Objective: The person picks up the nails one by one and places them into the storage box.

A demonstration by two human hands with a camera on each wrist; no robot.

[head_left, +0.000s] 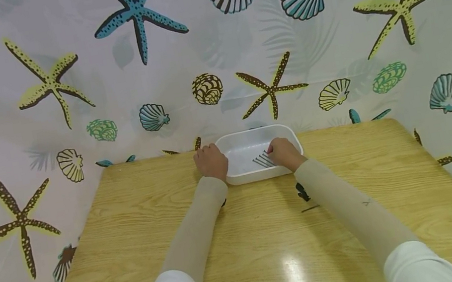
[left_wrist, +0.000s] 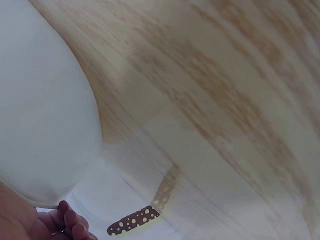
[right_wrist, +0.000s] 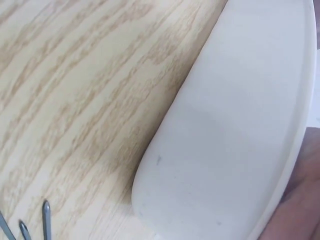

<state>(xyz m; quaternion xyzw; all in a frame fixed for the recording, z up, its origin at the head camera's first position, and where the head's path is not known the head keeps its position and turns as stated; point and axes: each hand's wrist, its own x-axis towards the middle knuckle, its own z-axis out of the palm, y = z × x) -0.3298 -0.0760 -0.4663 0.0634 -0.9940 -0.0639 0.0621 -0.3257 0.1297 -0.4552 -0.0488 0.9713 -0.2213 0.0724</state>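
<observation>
A white plastic tray [head_left: 255, 175] stands at the back of the table. My left hand [head_left: 211, 161] grips its left rim; in the left wrist view, the fingers [left_wrist: 70, 220] curl over the edge. Reaching over the front rim, my right hand [head_left: 284, 153] has its fingertips curled at the end of the rightmost of several thin nails [head_left: 262, 160]. These lie slanted, side by side, on the tray's bottom. Its grip is small in the head view, and the tray's wall [right_wrist: 225, 125] hides most of it in the right wrist view.
A nail [head_left: 309, 208] lies on the wooden table [head_left: 152, 214] beside the right forearm, which covers part of it. In the right wrist view, several nail tips [right_wrist: 46, 215] show on the wood. A patterned curtain [head_left: 208, 38] hangs directly behind the table and tray.
</observation>
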